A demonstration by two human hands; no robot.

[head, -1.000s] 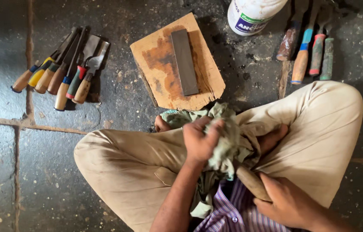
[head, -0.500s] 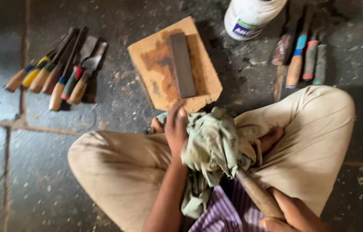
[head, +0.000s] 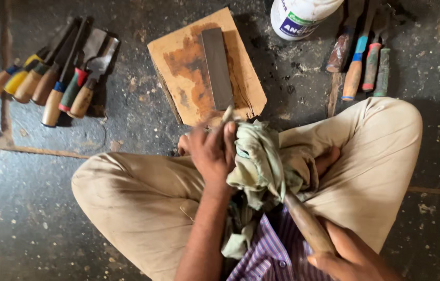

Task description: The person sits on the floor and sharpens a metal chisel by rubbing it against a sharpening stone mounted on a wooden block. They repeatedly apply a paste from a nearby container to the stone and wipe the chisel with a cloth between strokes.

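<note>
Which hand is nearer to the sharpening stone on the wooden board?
Left. The left hand grips the rag just below the sharpening stone; the right hand holds the wooden handle far below it.

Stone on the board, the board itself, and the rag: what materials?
Stone: looks like grey abrasive stone, matte, flat bar; could be dull metal. Board: wood, raw, rust-orange stains, chipped edge. Rag: soft woven cloth, pale green, crumpled folds, under the left hand.

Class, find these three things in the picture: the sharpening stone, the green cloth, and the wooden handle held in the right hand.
sharpening stone (head: 217, 67), head view, middle of its flat top.
green cloth (head: 261, 161), head view, bunched middle folds.
wooden handle (head: 306, 224), head view, mid-length of the shaft.
</note>
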